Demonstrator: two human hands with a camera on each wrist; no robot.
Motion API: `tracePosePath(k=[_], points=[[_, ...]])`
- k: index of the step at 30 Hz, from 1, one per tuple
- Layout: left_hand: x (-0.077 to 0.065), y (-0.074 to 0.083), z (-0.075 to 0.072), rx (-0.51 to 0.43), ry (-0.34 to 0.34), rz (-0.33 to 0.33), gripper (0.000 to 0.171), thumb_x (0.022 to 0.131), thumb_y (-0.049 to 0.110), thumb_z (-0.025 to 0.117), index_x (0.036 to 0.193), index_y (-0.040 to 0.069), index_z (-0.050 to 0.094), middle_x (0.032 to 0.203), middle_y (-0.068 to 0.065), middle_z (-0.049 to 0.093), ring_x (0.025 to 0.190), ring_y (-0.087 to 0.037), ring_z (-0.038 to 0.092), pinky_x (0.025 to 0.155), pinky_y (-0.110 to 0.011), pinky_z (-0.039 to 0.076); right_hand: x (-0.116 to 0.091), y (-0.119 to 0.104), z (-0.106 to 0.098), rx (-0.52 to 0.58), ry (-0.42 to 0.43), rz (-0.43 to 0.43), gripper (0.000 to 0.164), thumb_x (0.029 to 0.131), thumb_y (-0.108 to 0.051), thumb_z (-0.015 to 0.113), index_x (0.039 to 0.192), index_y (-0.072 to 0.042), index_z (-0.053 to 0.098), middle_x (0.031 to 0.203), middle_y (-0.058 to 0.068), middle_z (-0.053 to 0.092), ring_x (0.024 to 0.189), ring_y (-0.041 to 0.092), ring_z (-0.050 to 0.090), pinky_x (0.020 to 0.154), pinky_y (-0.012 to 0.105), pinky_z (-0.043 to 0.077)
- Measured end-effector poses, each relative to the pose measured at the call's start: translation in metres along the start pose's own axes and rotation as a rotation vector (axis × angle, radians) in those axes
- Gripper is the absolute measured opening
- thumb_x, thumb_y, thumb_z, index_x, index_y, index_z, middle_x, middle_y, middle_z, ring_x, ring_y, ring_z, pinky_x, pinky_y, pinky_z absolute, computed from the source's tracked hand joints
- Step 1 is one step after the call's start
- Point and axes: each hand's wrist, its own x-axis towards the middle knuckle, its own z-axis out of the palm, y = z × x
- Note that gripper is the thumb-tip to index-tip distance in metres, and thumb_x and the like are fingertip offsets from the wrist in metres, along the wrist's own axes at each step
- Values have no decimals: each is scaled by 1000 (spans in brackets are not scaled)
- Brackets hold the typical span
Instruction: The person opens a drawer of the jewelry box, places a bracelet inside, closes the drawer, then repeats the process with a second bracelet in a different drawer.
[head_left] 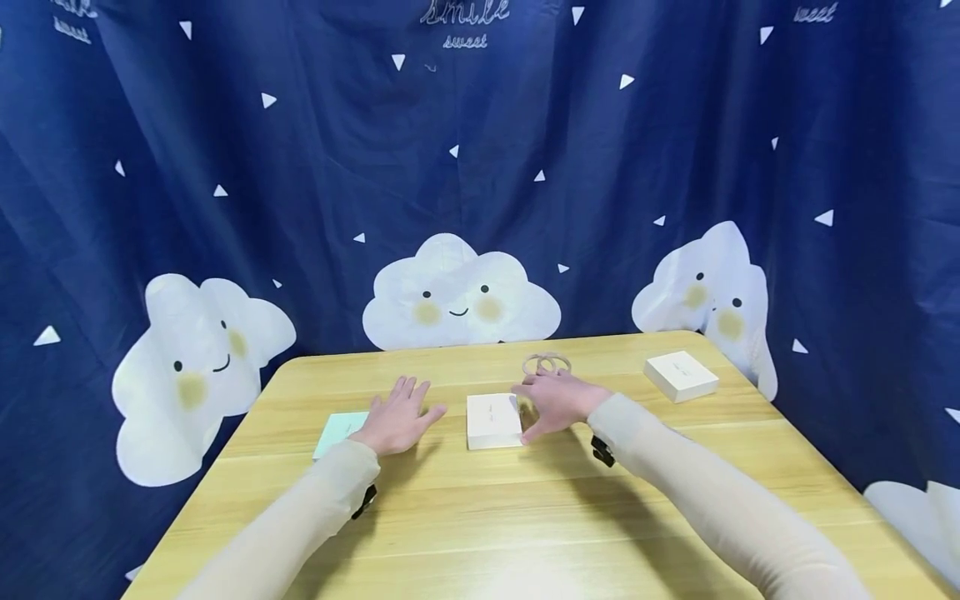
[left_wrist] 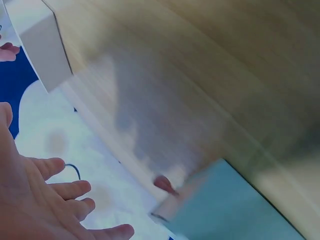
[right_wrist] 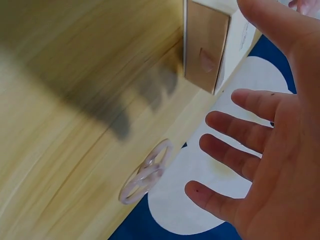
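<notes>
My left hand (head_left: 399, 419) is spread over the table beside a mint-green box (head_left: 340, 430), partly covering it in the head view. In the left wrist view, a small brownish tab (left_wrist: 163, 184) sticks out at one end of the mint box. Holding nothing, my right hand (head_left: 558, 402) reaches to the right side of a white box (head_left: 491, 419), thumb near its front corner. The right wrist view shows that box's tan end with a small pinkish tab (right_wrist: 206, 60). Two pale pink bangles (right_wrist: 146, 172) lie overlapping on the table behind the right hand.
Toward the back right of the wooden table (head_left: 450, 533) sits another white box (head_left: 681, 375). A dark blue curtain (head_left: 465, 192) with white clouds hangs right behind the table's far edge.
</notes>
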Motion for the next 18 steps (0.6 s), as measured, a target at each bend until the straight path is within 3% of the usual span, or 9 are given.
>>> tracePosePath(k=[9, 18], points=[[14, 33, 8, 20, -17, 22, 79, 101, 66, 34, 160, 12, 30, 167, -16, 20, 157, -33, 10, 117, -71, 14, -8, 11, 5, 32, 2, 20, 87, 78, -58, 80, 149, -18, 50, 154, 10, 48, 147, 35, 37, 115, 67, 27], [27, 59, 21, 29, -65, 51, 74, 104, 59, 33, 160, 11, 29, 167, -18, 19, 156, -35, 11, 117, -70, 17, -11, 17, 15, 75, 12, 48, 81, 80, -52, 80, 147, -18, 52, 152, 11, 50, 143, 32, 42, 111, 64, 36]])
